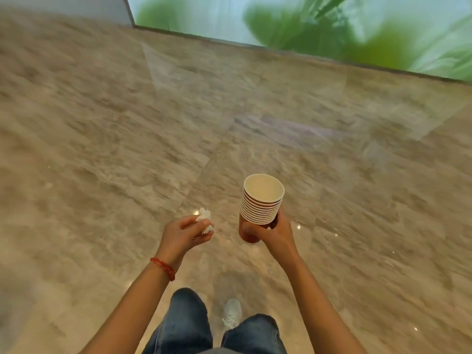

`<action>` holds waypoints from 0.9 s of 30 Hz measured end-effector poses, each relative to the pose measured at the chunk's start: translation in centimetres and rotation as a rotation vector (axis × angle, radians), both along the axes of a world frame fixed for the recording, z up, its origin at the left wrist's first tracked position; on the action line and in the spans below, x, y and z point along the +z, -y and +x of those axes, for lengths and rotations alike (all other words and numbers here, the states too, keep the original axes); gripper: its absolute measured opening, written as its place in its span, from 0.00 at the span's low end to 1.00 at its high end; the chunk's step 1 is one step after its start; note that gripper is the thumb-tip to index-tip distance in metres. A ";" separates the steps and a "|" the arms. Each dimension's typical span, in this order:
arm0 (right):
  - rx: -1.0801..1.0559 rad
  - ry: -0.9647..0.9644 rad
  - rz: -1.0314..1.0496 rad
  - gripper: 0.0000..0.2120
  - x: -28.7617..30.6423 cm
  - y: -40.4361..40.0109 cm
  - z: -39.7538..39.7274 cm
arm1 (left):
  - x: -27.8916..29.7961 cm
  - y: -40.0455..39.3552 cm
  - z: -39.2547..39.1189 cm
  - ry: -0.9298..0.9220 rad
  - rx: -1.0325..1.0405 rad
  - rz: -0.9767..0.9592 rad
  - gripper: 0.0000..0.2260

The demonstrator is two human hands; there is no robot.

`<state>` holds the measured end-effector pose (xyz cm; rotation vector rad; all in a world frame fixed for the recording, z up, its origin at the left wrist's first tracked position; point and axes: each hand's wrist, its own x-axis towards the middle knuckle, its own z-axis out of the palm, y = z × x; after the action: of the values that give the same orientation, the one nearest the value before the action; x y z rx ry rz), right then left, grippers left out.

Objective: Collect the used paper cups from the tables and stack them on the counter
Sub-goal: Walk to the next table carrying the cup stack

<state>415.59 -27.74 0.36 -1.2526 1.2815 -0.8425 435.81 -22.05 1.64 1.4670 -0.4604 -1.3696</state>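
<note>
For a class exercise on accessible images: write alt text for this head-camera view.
Seen from above, a person's right hand holds a nested stack of paper cups while the left hand grips a crumpled white tissue, over a glossy marble floor.

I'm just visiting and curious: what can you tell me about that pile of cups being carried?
The cup stack is a nested column of paper cups, about ten rolled rims showing, reddish-brown outside and cream inside. The top cup looks empty. The stack stands nearly upright, tilted slightly, held in the air above a glossy marble floor. The right hand holds it near the bottom, fingers and thumb wrapped round the lowest cup. Nothing else touches it.
</note>
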 end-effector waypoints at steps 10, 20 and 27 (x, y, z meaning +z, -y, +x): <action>0.362 0.005 -0.028 0.32 0.3 8.8 15.7 | -0.8 3.2 12.8 -0.030 0.343 -0.003 0.04; 0.729 0.015 0.026 0.28 1.2 13.4 38.7 | 0.7 2.1 31.6 -0.004 0.700 -0.005 0.03; 0.921 0.012 0.030 0.29 1.7 15.3 50.5 | 0.9 0.9 41.1 -0.015 0.920 0.006 0.03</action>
<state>466.11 -43.07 2.09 -1.5935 0.5689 -0.1585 476.88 -22.91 2.57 1.3951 0.2317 -0.6359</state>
